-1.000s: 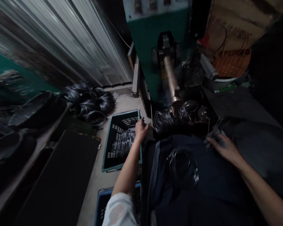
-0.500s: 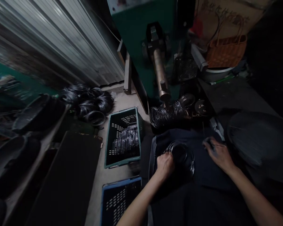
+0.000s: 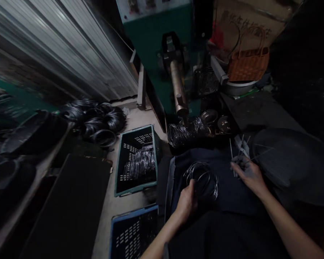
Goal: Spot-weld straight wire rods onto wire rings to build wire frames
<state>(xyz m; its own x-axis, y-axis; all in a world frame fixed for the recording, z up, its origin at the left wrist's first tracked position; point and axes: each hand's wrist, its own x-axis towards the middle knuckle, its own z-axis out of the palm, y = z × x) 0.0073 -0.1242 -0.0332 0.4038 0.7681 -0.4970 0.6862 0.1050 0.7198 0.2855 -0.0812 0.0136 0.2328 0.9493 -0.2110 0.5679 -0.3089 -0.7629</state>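
My left hand [image 3: 187,200] is closed on the near left edge of a loose bundle of shiny wire rings [image 3: 215,187]. The rings lie over the dark blue cloth [image 3: 229,199] across my lap. To the right, my right hand [image 3: 250,177] pinches several thin, straight metal rods [image 3: 231,149] that fan out from the fingers. Beyond the cloth, a green machine [image 3: 148,46] carries a copper-coloured arm [image 3: 177,84] that points down towards me. Tangled wire rings [image 3: 178,135] lie beneath its tip.
A green crate [image 3: 135,187] with wire pieces stands left of my lap, a blue-rimmed crate [image 3: 135,213] nearer. Wire coils [image 3: 94,118] are heaped by the corrugated wall [image 3: 78,43]. On the right are a large dark round pan [image 3: 288,162] and an orange basket [image 3: 248,64].
The rods in my right hand now stick out visibly in several directions. My left hand has turned on the ring bundle, its thumb now on top. The whole view has shifted slightly.
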